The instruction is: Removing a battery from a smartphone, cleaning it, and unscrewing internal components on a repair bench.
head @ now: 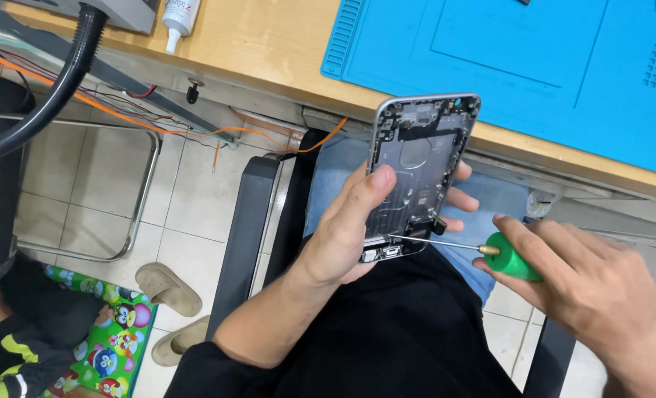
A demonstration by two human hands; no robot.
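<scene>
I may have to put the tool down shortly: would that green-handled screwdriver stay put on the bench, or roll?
The green-handled screwdriver probably rolls: its handle looks round. It is likely light, with a thin shaft, held only by the right hand fingertips. The ridged blue mat might stop it better than bare wood.

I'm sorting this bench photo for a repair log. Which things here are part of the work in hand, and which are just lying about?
In use:
- opened phone housing, held in the left hand
- green-handled screwdriver, held in the right hand, tip at the housing's lower end

Lying about:
- blue work mat on the wooden bench
- white bottle
- sandals on the floor
- black hose
</scene>
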